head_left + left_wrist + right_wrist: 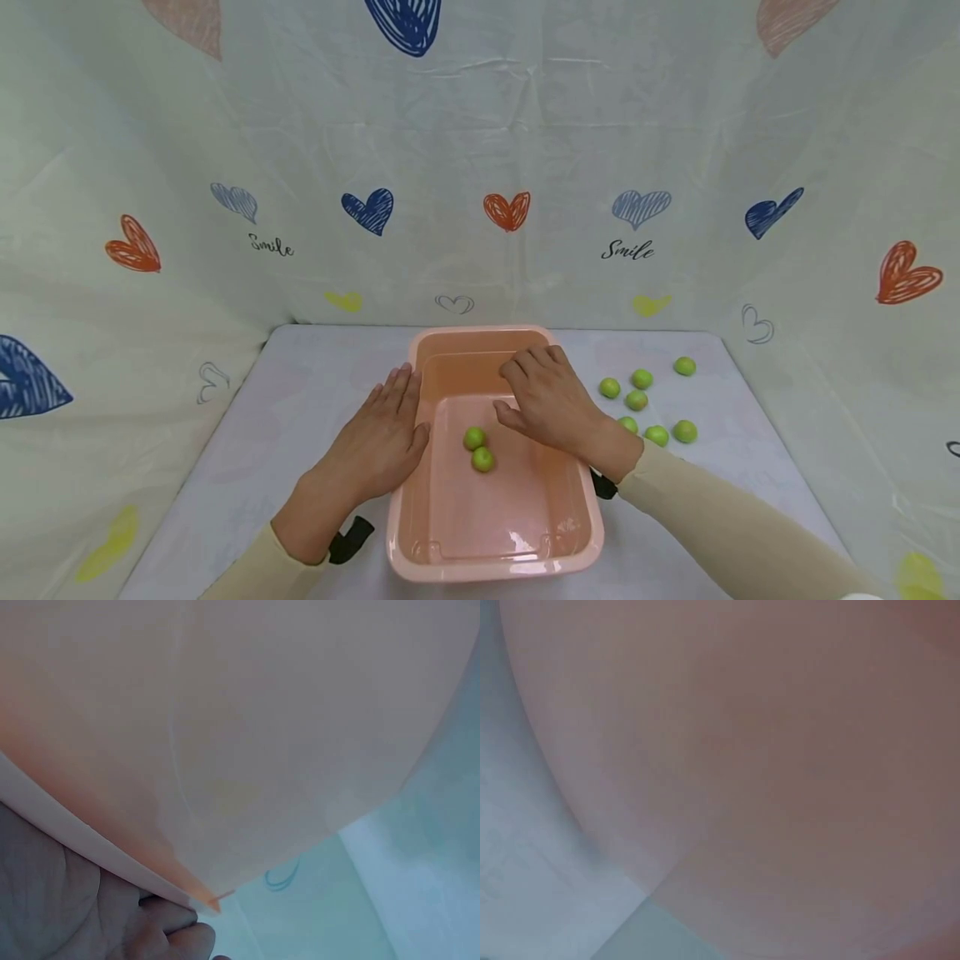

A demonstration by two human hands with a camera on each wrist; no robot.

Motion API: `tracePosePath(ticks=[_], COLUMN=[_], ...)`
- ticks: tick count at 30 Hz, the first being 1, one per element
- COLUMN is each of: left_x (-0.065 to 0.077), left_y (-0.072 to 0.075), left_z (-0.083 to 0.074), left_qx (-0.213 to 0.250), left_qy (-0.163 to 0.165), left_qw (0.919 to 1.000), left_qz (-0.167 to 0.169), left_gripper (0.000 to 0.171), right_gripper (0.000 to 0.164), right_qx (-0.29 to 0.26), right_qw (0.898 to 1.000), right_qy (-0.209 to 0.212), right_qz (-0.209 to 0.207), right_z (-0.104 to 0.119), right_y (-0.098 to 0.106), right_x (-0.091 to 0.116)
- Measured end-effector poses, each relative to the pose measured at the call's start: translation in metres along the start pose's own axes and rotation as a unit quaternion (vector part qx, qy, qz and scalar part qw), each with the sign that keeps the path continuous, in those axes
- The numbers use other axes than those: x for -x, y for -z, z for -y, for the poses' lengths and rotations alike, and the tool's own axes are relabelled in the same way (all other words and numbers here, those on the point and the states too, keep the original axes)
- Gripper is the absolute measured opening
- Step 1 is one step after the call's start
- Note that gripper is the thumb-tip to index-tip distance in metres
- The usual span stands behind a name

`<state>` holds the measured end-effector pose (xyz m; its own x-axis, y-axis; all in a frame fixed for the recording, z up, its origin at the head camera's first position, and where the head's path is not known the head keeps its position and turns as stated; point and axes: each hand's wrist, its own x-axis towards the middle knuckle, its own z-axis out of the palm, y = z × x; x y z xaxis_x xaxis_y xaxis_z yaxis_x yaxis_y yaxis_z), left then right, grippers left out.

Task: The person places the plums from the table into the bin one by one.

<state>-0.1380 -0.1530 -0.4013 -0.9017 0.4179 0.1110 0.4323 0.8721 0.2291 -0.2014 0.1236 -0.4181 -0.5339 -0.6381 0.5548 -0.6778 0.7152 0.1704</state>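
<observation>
A pink plastic basin stands on the table, with two small round lime-like green balls lying side by side on its floor. My left hand lies along the left rim, fingers straight and together, thumb tip over the edge. In the left wrist view, the palm and fingers show right beside the basin's rim. Across the right rim reaches my right hand, its back up, fingers bent down over the inside and thumb apart from them. I cannot tell whether something is under its fingers. Basin wall fills most of the right wrist view.
Several more green balls lie scattered on the white table right of the basin, some close to the right wrist. A white curtain printed with hearts hangs behind the table and along both sides.
</observation>
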Motion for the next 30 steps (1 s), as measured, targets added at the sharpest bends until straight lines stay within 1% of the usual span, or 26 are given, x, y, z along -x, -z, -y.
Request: tracePosePath(ticks=[2, 4, 6, 9, 13, 15, 17, 21, 26, 30], left_x=[0.000, 0.000, 0.000, 0.000, 0.001, 0.001, 0.001, 0.000, 0.000, -0.001], left_y=[0.000, 0.000, 0.000, 0.000, 0.000, 0.000, 0.000, 0.000, 0.000, 0.000], left_z=[0.000, 0.000, 0.000, 0.000, -0.001, -0.001, -0.001, -0.001, 0.000, 0.000], left_qx=[0.002, 0.003, 0.004, 0.003, 0.004, 0.004, 0.005, 0.003, 0.004, 0.006], left_qy=[0.001, 0.001, 0.002, 0.001, 0.000, 0.000, 0.000, 0.003, 0.006, 0.006], left_qw=[1.0000, 1.0000, 1.0000, 1.0000, 1.0000, 1.0000, 1.0000, 1.0000, 0.9999, 0.9999], left_qz=[0.002, 0.003, 0.004, 0.003, 0.000, 0.000, 0.000, 0.002, 0.007, 0.012], left_gripper=[0.068, 0.068, 0.068, 0.068, 0.068, 0.068, 0.068, 0.069, 0.069, 0.069], right_gripper=[0.031, 0.030, 0.029, 0.029, 0.028, 0.027, 0.027, 0.034, 0.036, 0.043], right_qx=[-0.007, -0.016, -0.029, -0.043, -0.039, -0.028, -0.017, 0.005, 0.032, 0.058], right_qw=[1.000, 0.999, 0.998, 0.995, 0.989, 0.987, 0.986, 0.987, 0.987, 0.986], right_qy=[-0.015, -0.028, -0.040, -0.055, -0.067, -0.072, -0.078, -0.101, -0.123, -0.139], right_qz=[-0.003, -0.016, -0.036, -0.077, -0.126, -0.140, -0.143, -0.124, -0.101, -0.077], right_z=[-0.001, -0.003, -0.006, -0.013, -0.027, -0.036, -0.047, -0.069, -0.097, -0.115], right_y=[0.002, 0.004, 0.006, 0.008, 0.010, 0.011, 0.011, 0.012, 0.009, 0.007], right_x=[0.002, 0.004, 0.008, 0.015, 0.027, 0.036, 0.047, 0.075, 0.118, 0.152])
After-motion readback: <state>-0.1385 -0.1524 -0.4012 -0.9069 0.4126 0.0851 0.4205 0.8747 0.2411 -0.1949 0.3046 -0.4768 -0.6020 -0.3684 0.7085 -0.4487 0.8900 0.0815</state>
